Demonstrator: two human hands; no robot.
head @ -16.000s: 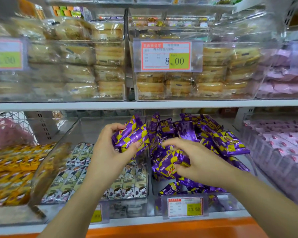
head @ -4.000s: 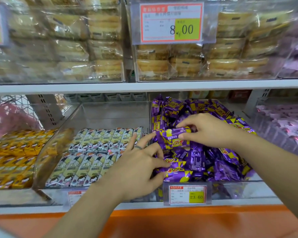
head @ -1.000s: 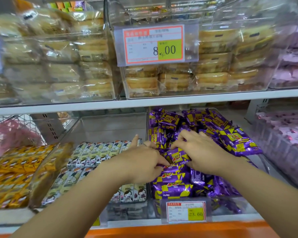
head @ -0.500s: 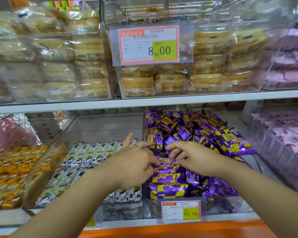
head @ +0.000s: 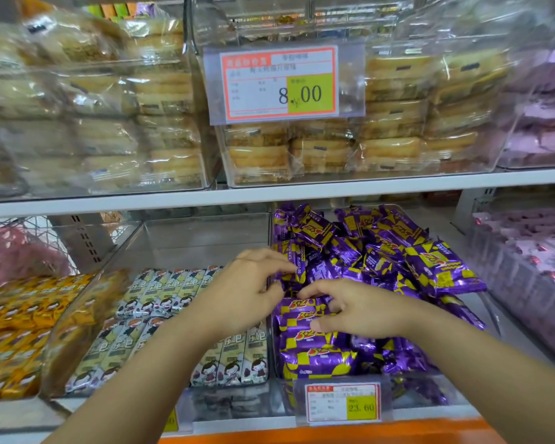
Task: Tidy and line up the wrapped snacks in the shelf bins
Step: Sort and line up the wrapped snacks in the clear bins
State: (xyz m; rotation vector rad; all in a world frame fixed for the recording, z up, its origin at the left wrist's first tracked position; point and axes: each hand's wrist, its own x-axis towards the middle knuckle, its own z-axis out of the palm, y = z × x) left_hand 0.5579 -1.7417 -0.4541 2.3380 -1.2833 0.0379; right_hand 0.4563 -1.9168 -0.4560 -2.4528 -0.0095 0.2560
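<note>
Nearest, at the front edge of the lower shelf, a white-and-yellow price tag (head: 343,402) fronts the clear plastic bin (head: 492,315) that holds the purple-and-yellow foil-wrapped snack bars (head: 398,251). Just behind the tag, a flat column of bars (head: 314,350) fills the bin's front left corner, which was a jumble a few seconds ago. The lining-up is, I judge, under way but far from finished. The right hand (head: 356,312) has dropped from the heap onto the far end of that column. Its fingers (head: 305,294) are bent narrow, the thumb below, and they hold the rearmost bar (head: 302,308) in place. The left hand (head: 244,290), whose forefinger stuck out half a second ago, now curls in and seems to pinch an upright bar (head: 291,262) by the bin's left wall, likely the next one for the column. Toward the shelf's back edge the remaining bars are a loose heap. In the bin on the left, white-and-green cartoon-printed bars (head: 161,299) lie in rows.
</note>
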